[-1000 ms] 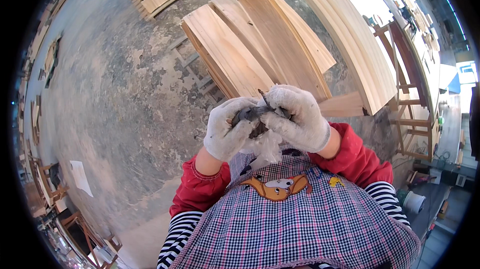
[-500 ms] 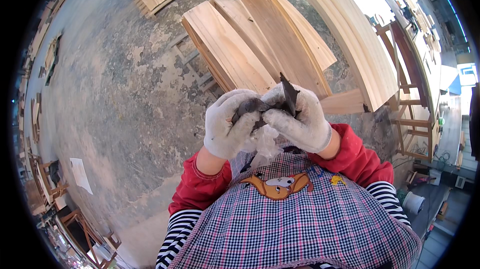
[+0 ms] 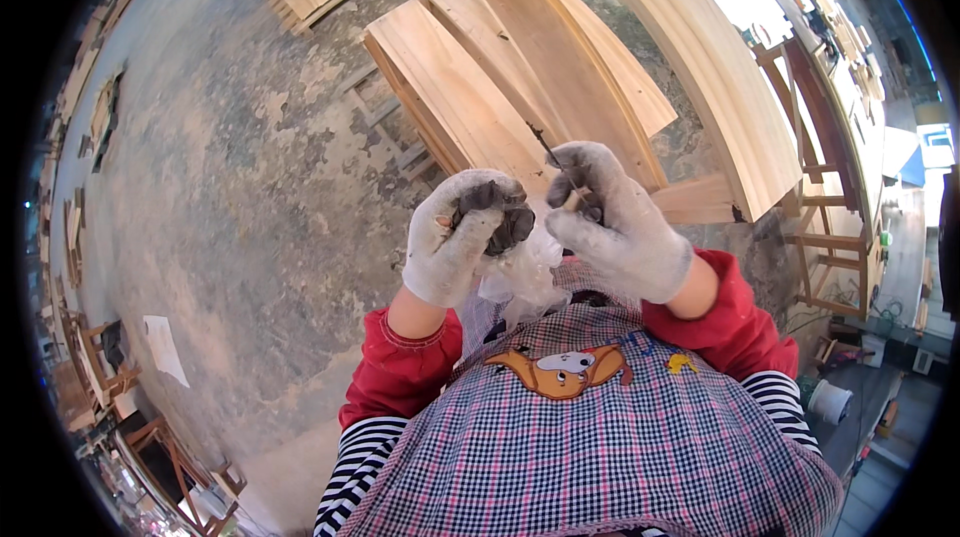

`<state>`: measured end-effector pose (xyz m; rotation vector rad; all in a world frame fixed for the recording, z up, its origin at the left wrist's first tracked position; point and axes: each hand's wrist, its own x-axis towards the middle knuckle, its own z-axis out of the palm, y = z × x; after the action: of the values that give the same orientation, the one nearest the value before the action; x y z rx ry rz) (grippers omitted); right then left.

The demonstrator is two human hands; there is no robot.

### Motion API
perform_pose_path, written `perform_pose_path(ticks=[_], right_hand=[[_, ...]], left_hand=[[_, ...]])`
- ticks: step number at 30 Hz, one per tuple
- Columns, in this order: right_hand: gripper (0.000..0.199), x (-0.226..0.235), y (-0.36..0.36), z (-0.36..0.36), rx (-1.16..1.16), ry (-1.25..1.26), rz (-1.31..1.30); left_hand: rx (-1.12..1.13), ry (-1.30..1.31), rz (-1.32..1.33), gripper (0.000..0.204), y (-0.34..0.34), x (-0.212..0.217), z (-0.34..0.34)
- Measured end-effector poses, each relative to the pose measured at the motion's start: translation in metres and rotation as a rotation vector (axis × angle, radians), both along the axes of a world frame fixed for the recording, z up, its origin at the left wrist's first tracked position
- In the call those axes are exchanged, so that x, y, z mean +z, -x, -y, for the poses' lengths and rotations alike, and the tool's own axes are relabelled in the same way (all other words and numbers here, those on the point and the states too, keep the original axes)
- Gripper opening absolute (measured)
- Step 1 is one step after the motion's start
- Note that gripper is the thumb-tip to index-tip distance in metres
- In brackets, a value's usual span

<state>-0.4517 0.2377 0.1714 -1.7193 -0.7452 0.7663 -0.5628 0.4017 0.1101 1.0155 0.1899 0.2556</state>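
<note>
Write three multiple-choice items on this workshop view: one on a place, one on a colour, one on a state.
1. Where do the stacked wooden boards lie?
A. Ahead of the hands, on the concrete floor
B. On the person's lap
C. Hung on a wall

2. What colour are the sleeves at the wrists?
A. Blue
B. Red
C. Yellow

3. How is the left hand?
A. Flat and open, with nothing in it
B. Bare, with no glove
C. Gloved and curled round a dark lump in clear plastic

Answers: 1 A, the boards rest on the floor beyond the hands. 2 B, red cuffs meet both gloves. 3 C, its fingers wrap the lump, while the right hand pinches a thin tool.
</note>
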Motion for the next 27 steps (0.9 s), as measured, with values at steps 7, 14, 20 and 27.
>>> perform_pose_path(ticks=[7,14,20,27], right_hand=[[0.043,0.035,-0.003,0.029,0.203,-0.062,-0.578],[0.044,0.025,-0.015,0.036,0.304,-0.030,-0.612],[0.040,0.032,-0.018,0.023,0.270,0.002,-0.777],[0.039,0.017,-0.019,0.024,0.253,-0.019,-0.673]], left_hand=[[0.034,-0.356,0.154,0.032,-0.002,-0.007,-0.020],[-0.038,-0.552,0.181,0.047,-0.012,0.002,-0.032],[-0.045,-0.820,0.184,0.037,-0.019,0.002,-0.039],[-0.097,-1.213,0.202,0.025,-0.030,0.022,-0.049]])
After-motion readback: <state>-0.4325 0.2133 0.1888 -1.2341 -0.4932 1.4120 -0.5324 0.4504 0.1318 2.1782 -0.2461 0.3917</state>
